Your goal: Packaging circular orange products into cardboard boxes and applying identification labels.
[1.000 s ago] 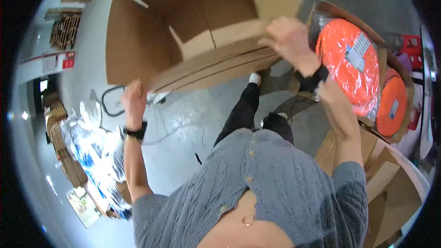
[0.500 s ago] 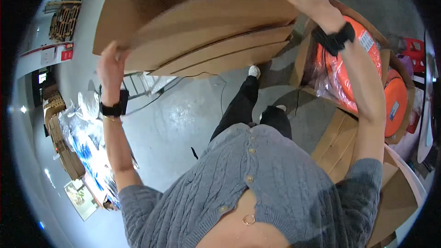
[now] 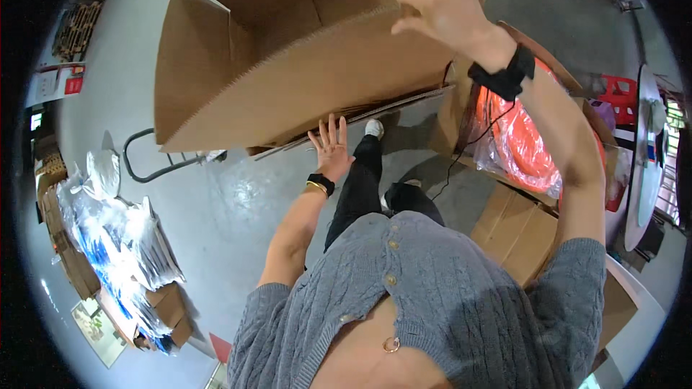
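Note:
A large brown cardboard box stands tilted in front of me, its hollow inside showing beyond the near panel's jagged edge. My right hand is curled over that edge near its right end, thumb on the near side; the fingertips are partly hidden. Below the panel, my left hand spreads its fingers, palm toward the cardboard. Its fingertips reach the box's lower edge, where thin flaps stick out; whether they press on it I cannot tell. Black bands circle both wrists.
At right, an open carton holds orange items in clear plastic, with a flattened brown carton nearer me. A black cord hangs there. Plastic-wrapped goods lie at left, by a dark metal tube frame. A red stool stands far right.
My left hand has let go of the panel's left end and moved right and down to its lower edge, fingers spreading. The panel has tipped, showing more of the box's inside. My right hand dropped slightly.

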Demonstrator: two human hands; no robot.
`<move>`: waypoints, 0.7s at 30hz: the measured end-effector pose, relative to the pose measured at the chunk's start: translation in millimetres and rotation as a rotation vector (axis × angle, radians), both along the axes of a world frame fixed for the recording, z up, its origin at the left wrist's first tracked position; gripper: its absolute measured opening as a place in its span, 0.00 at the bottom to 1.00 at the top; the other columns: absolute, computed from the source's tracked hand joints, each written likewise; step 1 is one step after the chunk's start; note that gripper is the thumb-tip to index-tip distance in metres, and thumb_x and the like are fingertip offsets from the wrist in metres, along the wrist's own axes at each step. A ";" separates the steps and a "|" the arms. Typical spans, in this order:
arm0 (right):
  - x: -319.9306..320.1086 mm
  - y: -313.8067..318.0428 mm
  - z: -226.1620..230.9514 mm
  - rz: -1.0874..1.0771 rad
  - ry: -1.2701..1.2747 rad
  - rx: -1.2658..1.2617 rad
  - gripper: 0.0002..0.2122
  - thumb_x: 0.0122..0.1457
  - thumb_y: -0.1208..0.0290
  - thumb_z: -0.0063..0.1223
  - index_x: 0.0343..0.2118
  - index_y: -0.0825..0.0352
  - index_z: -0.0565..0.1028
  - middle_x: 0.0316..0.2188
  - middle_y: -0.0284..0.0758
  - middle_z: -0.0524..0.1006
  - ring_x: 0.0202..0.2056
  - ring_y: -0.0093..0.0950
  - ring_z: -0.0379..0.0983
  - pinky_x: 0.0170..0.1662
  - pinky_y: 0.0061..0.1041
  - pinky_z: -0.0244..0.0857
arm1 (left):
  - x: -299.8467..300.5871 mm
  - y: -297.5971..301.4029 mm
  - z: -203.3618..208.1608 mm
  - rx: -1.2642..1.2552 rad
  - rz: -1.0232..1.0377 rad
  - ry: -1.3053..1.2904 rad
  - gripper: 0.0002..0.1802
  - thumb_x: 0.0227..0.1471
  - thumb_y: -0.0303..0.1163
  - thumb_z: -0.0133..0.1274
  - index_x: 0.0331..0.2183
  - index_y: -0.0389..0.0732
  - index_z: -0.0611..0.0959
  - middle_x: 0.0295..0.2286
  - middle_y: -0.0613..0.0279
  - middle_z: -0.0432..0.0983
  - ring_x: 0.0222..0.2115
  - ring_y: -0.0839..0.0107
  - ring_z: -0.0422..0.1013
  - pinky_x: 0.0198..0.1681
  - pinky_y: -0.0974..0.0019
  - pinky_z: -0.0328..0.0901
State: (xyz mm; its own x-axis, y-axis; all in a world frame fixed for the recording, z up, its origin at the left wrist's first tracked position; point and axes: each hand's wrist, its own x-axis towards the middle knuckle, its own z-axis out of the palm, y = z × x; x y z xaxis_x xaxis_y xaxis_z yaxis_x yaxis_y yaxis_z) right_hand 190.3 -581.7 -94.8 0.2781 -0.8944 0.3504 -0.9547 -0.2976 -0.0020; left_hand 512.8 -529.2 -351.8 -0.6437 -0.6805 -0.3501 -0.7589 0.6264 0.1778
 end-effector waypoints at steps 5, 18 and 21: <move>8.3 -66.0 34.8 0.175 -0.152 -0.004 0.19 0.37 0.52 0.65 0.21 0.66 0.75 0.19 0.39 0.75 0.24 0.39 0.73 0.27 0.34 0.65 | 13.9 -6.0 -9.2 0.070 0.059 -0.003 0.66 0.34 0.50 0.65 0.62 0.44 0.38 0.62 0.47 0.35 0.61 0.40 0.37 0.56 0.28 0.34; 73.9 -0.6 230.3 -0.105 -0.060 0.183 0.23 0.37 0.51 0.67 0.18 0.73 0.75 0.15 0.40 0.75 0.20 0.31 0.73 0.26 0.30 0.66 | 44.7 80.3 -0.9 0.997 0.495 0.842 0.48 0.50 0.50 0.54 0.60 0.38 0.47 0.58 0.38 0.45 0.58 0.41 0.47 0.56 0.44 0.53; 106.2 47.7 246.7 -0.397 0.090 0.204 0.21 0.38 0.53 0.67 0.21 0.70 0.79 0.18 0.40 0.78 0.20 0.30 0.75 0.26 0.27 0.66 | 65.7 85.5 13.6 1.804 0.839 0.927 0.40 0.57 0.51 0.43 0.60 0.38 0.48 0.57 0.42 0.50 0.54 0.42 0.56 0.54 0.46 0.58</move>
